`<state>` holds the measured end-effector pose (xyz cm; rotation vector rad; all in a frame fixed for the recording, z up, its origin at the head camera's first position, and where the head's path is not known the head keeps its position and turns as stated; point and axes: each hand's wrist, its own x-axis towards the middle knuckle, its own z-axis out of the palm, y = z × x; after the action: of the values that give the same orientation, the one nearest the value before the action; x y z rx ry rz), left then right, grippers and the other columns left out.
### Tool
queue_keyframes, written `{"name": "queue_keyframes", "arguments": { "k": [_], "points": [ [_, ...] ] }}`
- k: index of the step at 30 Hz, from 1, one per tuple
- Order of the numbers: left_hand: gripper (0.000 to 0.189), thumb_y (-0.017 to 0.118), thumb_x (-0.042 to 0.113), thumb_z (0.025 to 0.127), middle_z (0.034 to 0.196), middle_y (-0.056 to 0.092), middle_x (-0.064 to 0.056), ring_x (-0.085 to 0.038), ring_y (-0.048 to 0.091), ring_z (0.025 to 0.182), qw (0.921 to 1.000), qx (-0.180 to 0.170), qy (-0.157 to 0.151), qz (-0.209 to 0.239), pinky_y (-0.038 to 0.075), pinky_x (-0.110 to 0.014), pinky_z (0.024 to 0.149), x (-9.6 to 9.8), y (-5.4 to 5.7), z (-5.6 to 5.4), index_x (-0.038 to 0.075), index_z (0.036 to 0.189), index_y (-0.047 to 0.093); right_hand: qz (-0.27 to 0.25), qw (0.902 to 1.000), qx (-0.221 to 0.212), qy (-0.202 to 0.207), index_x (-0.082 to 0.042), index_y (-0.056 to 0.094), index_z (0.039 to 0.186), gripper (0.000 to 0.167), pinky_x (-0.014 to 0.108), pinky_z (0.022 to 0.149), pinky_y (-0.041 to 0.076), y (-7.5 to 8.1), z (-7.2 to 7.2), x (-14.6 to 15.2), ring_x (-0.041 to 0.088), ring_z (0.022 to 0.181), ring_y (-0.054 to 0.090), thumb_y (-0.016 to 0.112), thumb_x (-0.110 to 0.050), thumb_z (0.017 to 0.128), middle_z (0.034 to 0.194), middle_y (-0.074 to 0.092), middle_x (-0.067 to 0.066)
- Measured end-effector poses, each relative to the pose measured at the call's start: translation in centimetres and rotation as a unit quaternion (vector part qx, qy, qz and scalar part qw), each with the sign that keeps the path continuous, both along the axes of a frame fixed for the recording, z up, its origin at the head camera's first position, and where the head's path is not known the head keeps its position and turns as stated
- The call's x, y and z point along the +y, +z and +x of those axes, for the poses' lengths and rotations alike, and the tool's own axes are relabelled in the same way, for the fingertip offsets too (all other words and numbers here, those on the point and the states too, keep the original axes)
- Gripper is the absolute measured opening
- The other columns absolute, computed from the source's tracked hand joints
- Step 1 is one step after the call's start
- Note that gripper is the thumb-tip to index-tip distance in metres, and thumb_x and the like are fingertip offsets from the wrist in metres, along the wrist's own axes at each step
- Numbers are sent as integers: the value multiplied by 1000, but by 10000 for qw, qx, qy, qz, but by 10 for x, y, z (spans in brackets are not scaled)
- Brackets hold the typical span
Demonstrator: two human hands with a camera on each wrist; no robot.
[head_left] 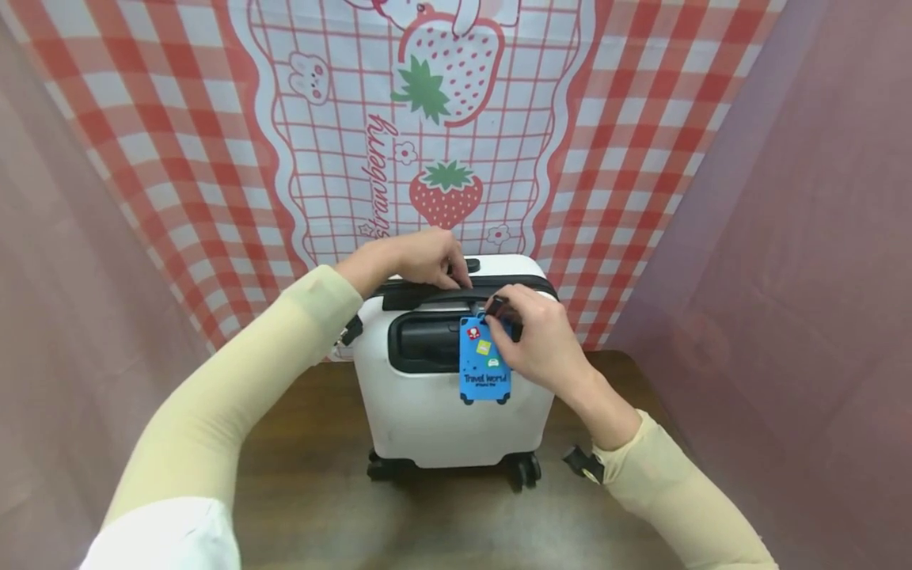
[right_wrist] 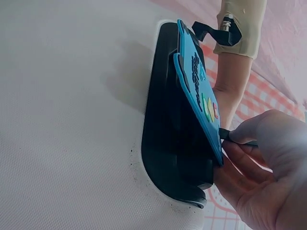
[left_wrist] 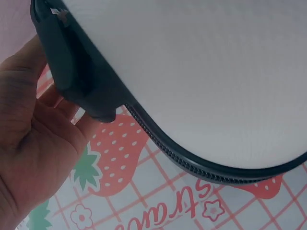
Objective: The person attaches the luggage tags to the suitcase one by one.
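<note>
A small white suitcase (head_left: 427, 419) stands on its wheels on a brown table (head_left: 306, 491). My left hand (head_left: 456, 275) lies on top of it, fingers curled over the black carry handle (head_left: 420, 294). In the left wrist view the left hand (left_wrist: 33, 134) is against that handle (left_wrist: 72, 67), beside the white shell (left_wrist: 201, 72). A blue luggage tag (head_left: 484, 372) reading "Travel World" hangs in front of the black handle recess. My right hand (head_left: 496, 321) pinches the tag's black strap. The right wrist view shows the right hand's fingers (right_wrist: 249, 139) holding the strap (right_wrist: 224, 134) at the tag (right_wrist: 196, 91).
A red-and-white checked strawberry cloth (head_left: 442, 119) hangs behind the table. Pink curtains (head_left: 784, 237) close in both sides. The suitcase's black wheels (head_left: 523, 471) stand near the middle of the table, with bare wood in front.
</note>
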<state>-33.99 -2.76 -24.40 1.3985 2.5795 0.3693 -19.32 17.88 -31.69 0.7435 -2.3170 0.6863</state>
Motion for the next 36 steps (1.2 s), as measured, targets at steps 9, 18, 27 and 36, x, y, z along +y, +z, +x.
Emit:
{"name": "queue_keyframes", "arguments": {
  "k": [9, 18, 27, 36],
  "points": [
    [5, 76, 14, 98, 96, 75, -2, -15, 63, 85, 9998, -31, 153, -110, 53, -28, 77, 4, 3, 2, 15, 94, 78, 26, 10000, 54, 76, -5, 71, 107, 22, 40, 84, 67, -1, 2, 1, 22, 90, 74, 84, -8, 90, 104, 75, 10],
    [4, 75, 17, 99, 96, 77, -2, -16, 68, 86, 9981, 325, 333, -398, 58, -32, 83, 7, 13, 8, 16, 95, 74, 69, 9999, 110, 101, -6, 78, 105, 17, 41, 84, 66, 1, 1, 2, 22, 92, 74, 84, -9, 89, 101, 76, 8],
    [7, 66, 16, 103, 99, 77, -4, -17, 72, 84, 9965, 278, 560, -546, 57, -31, 79, 8, 21, 17, 13, 100, 70, -113, 9998, 72, 124, -5, 75, 112, 23, 43, 87, 66, 6, -8, 3, 23, 91, 78, 82, -8, 91, 108, 79, 10],
    [7, 57, 12, 107, 104, 73, -7, -18, 74, 92, 9976, 242, 448, -469, 59, -34, 88, 6, 30, 28, 10, 105, 63, -172, 9997, -16, 157, -3, 72, 113, 26, 42, 87, 67, 14, -19, 2, 23, 86, 79, 83, -9, 90, 104, 78, 11]
  ]
}}
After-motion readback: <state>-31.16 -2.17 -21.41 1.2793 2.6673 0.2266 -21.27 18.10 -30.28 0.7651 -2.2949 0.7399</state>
